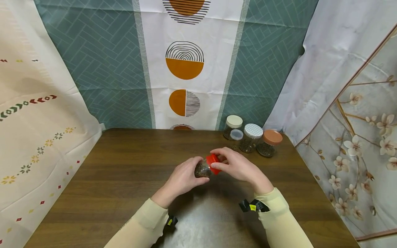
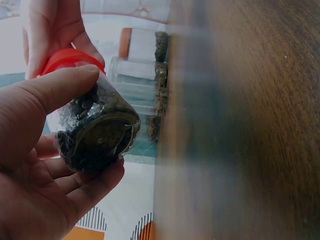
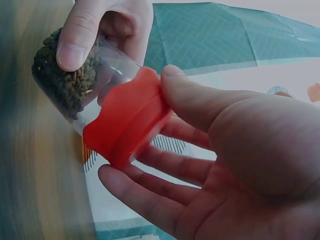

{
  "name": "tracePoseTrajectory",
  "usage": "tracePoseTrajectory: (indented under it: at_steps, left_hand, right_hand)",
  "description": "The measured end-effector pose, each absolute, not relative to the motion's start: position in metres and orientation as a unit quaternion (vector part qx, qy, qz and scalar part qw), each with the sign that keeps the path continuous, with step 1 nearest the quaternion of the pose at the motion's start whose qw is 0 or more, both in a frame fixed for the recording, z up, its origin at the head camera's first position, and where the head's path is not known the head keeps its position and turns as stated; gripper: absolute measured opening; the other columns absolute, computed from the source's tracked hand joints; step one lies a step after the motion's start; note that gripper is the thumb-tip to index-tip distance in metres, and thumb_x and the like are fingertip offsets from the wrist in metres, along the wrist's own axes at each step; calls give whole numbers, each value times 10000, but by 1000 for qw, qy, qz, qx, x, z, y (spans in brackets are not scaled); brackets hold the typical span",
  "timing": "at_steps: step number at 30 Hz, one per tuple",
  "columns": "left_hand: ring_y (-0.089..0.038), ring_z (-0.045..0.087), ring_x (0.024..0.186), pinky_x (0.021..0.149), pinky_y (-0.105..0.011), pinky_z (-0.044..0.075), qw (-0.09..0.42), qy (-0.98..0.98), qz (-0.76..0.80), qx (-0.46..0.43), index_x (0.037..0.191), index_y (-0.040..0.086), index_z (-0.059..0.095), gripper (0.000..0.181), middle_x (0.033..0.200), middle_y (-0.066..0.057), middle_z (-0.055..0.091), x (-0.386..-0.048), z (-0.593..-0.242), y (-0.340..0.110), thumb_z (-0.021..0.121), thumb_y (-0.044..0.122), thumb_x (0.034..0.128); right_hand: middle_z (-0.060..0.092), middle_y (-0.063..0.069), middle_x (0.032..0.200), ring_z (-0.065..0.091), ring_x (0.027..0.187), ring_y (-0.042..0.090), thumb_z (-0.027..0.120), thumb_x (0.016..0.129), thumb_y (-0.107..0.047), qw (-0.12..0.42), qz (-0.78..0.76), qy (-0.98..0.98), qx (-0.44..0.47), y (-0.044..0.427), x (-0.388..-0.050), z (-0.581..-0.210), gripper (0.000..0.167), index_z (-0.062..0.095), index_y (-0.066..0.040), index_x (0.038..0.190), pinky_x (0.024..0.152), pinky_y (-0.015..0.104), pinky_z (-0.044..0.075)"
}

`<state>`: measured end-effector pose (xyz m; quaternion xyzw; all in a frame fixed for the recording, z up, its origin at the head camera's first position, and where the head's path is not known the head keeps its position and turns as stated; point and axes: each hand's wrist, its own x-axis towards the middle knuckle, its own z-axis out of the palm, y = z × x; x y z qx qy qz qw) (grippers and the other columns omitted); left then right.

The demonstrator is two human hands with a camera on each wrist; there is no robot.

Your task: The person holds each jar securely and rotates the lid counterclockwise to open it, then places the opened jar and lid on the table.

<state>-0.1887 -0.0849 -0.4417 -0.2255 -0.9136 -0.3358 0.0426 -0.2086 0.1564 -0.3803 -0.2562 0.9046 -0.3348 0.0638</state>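
A clear jar (image 1: 203,168) with a red lid (image 1: 212,163) is held tilted above the middle of the table, its lid end toward the right. Dark pellet-like bits (image 3: 67,75) fill its lower part. My left hand (image 1: 183,175) grips the jar body, thumb on the near side and fingers round the far side. With thumb and fingers, my right hand (image 1: 238,165) holds the scalloped red lid by its rim. The lid sits on the jar's mouth; whether it is loose I cannot tell.
Several lidded jars stand at the table's back right: one with a cream lid (image 1: 234,121), a small one with a grey lid (image 1: 236,134), one with a patterned lid (image 1: 253,131), one with an orange lid (image 1: 272,137). Cloth hangs (image 1: 186,69) behind the wooden table (image 1: 130,155).
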Motion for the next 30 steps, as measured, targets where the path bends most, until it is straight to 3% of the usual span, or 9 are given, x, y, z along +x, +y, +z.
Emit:
tracePoseTrajectory:
  at_steps: [6,12,16,22,30]
  left_hand:
    - [-214,665,991,880,-428,586,43,-915,-332,-226,1381,33,662,656,1186,-55,714,-188,-442,-85,960,339,883]
    - [-212,667,993,882,-427,584,42,-915,-333,-223,1376,41,666,648,1184,-50,713,-188,-441,-86,961,338,882]
    - [-214,669,997,884,-430,587,44,-915,-331,-224,1375,47,666,643,1191,-52,713,-187,-441,-86,959,340,883]
    - [-218,673,1009,890,-437,588,40,-916,-333,-221,1392,48,656,658,1211,-59,712,-187,-440,-86,952,358,893]
    - [-226,674,1019,898,-447,591,36,-915,-336,-219,1407,35,649,679,1232,-68,712,-186,-440,-86,952,355,892]
  right_hand:
    - [662,55,1393,692,1229,268,820,1025,-217,62,-344,891,-289,159,-207,-381,542,636,-107,1523,1032,545,574]
    - [648,37,1422,689,1260,250,839,1007,-183,55,-341,887,-307,159,-207,-381,548,643,-104,1512,1040,465,576]
    - [645,19,1428,665,1284,232,844,1009,-254,46,-335,890,-306,158,-206,-381,551,650,-140,1512,1057,469,557]
    - [667,15,1413,665,1276,250,780,1046,-409,62,-349,901,-251,156,-205,-383,583,613,-201,1564,1051,568,551]
    - [719,11,1327,693,1208,239,785,1044,-387,65,-350,905,-232,155,-206,-384,553,637,-178,1535,998,522,577]
